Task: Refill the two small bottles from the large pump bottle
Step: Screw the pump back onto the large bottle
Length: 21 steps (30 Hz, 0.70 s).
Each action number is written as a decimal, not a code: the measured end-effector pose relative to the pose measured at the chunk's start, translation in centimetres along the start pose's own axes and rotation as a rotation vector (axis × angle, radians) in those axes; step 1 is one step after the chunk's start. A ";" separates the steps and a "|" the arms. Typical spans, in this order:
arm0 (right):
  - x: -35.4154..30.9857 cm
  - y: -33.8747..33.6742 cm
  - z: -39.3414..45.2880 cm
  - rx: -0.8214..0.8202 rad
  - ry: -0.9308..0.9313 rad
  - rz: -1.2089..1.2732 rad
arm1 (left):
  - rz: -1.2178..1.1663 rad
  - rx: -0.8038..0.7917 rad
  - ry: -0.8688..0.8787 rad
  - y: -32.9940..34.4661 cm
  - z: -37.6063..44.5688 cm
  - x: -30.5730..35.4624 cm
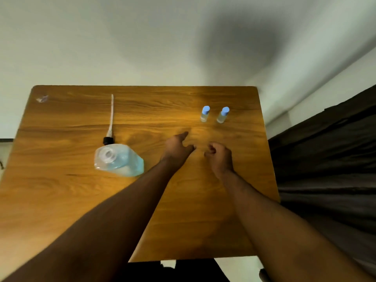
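Both hands empty over the bench, short of the two small bottles; nothing being poured.

Count: 1 big bottle, 1 pump, 2 small bottles: and. Big bottle stands left with its neck open; pump lies just behind it with its tube pointing away, so we reckon pouring is the plan. Small bottles stand side by side at far right, blue caps on, so uncapping likely comes first. Left hand: grip loose, index out, holds nothing. Right hand: fingers curled, holds nothing. One bench.
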State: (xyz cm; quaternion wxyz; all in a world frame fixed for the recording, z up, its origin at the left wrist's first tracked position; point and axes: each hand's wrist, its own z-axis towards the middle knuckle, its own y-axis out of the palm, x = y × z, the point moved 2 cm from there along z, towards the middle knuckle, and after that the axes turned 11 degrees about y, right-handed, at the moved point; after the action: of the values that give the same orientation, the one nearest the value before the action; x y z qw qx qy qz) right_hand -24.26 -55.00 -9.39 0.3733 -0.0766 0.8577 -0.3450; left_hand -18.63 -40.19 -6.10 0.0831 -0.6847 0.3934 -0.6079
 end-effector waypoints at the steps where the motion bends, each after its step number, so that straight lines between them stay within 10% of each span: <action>1: -1.2 0.3 -1.4 -0.027 -0.054 -0.013 | 0.024 0.000 0.034 -1.6 -1.5 0.8; 12: -20.8 4.9 -11.5 -0.123 -0.765 -0.139 | -0.071 0.489 0.254 -23.9 -13.4 -2.1; 21: -25.1 13.5 -7.5 -0.404 -1.007 -0.894 | 0.111 0.124 -0.064 -24.5 -8.4 -17.8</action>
State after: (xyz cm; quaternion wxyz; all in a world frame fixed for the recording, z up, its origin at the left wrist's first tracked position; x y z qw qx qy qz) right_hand -9.93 -31.04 0.24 0.5258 -0.6402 0.5142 -0.2221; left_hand -14.62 -9.13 -3.18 0.1715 -0.6745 0.3893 -0.6034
